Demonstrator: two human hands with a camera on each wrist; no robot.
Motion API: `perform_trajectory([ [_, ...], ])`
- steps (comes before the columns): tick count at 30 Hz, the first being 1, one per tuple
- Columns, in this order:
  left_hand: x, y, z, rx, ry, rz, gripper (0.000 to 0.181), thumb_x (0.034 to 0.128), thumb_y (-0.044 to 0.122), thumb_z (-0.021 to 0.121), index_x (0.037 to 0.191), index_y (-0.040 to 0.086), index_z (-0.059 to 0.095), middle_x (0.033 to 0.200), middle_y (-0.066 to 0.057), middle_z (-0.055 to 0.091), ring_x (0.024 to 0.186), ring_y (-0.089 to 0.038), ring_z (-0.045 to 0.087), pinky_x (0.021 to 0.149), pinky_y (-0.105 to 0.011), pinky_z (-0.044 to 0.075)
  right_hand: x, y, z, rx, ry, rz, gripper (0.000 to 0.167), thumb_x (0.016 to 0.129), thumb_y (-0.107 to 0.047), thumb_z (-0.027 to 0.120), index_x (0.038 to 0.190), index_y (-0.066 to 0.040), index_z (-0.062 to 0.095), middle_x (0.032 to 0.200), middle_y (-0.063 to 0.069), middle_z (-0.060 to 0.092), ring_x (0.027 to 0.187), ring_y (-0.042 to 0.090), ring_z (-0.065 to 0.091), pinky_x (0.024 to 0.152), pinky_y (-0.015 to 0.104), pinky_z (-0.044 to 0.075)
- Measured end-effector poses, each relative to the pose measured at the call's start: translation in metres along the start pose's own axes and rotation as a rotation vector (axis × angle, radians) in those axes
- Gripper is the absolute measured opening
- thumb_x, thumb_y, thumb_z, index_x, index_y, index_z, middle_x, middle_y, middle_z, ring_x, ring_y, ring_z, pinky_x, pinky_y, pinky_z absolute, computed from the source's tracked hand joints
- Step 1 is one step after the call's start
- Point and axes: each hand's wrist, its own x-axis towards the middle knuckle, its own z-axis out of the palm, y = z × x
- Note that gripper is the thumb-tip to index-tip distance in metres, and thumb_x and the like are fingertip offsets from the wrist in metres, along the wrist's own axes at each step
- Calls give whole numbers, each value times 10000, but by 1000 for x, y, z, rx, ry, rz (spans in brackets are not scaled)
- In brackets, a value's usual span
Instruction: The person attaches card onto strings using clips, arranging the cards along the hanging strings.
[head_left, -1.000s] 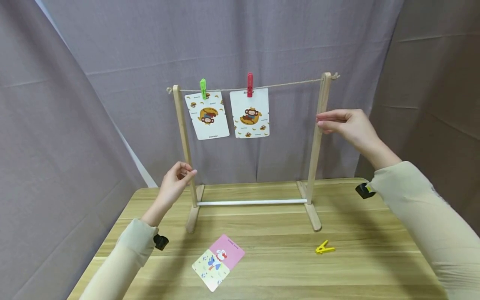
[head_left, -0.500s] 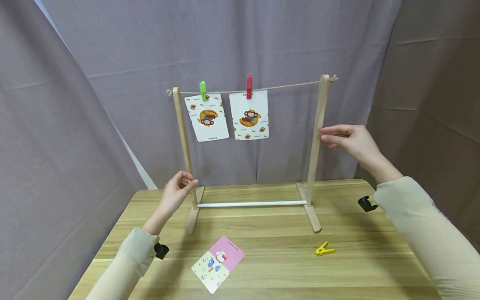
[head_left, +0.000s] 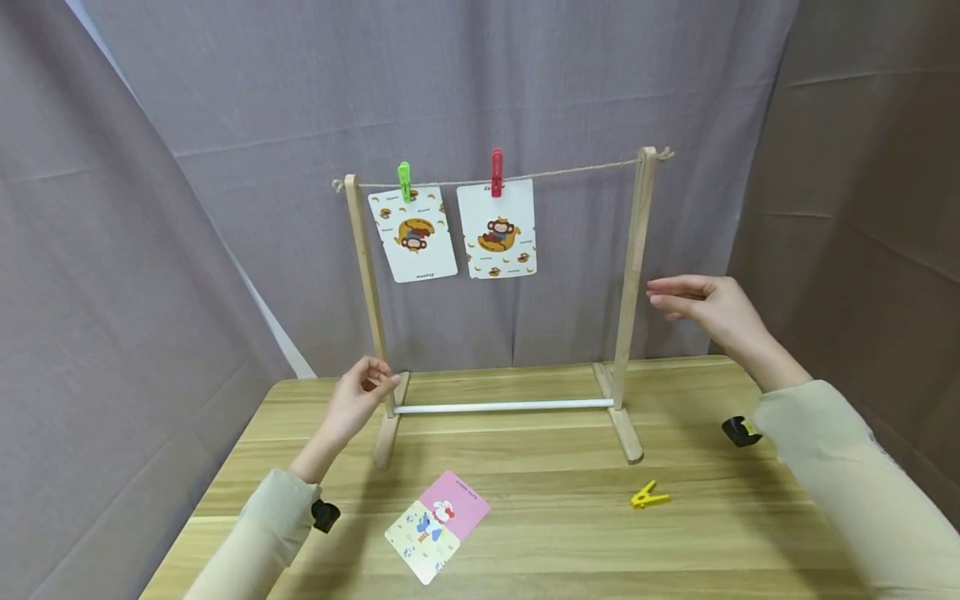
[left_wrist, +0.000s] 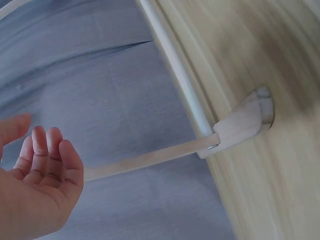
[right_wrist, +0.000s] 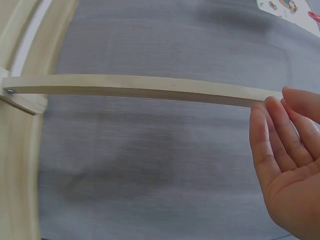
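Wooden rack [head_left: 633, 275]: upright on the table [head_left: 547, 537].
Left hand [head_left: 358, 398]: released, fingers loosely curled, low by the rack's left post; contact cannot be told.
Right hand [head_left: 705, 304]: released, fingers nearly straight, thumb below, held higher, beside the rack's right post.
Monkey cards [head_left: 501, 254]: two, clipped along the rack's cord [head_left: 585, 169].
Yellow clothespin [head_left: 647, 497]: before the rack.
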Motion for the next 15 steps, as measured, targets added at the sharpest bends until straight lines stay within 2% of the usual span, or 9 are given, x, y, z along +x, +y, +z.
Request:
perform_trajectory([
  [4,-3,-3,4,-1,-14,-6,225,946,160,726,1052,12,593,896,-100,633,662,-142,547,610,-243,453,-7,12,3,10,-14,23,472,930,-361,740,1279,-49,679,1045,-222,705,862,69,701,791,195,527],
  [9,-5,-7,7,-12,4,10,261,938,157,736,1075,-10,589,911,-126,646,658,-136,542,615,-238,458,-12,24,5,3,-19,24,447,939,-358,730,1279,-70,683,1058,-217,703,849,75,696,776,198,525],
  [15,-9,-10,9,5,-8,22,206,931,91,728,1056,-9,597,893,-105,646,692,-156,553,626,-231,458,-18,35,7,13,-39,22,461,946,-359,721,1279,-44,671,1062,-215,699,858,65,699,765,201,538],
])
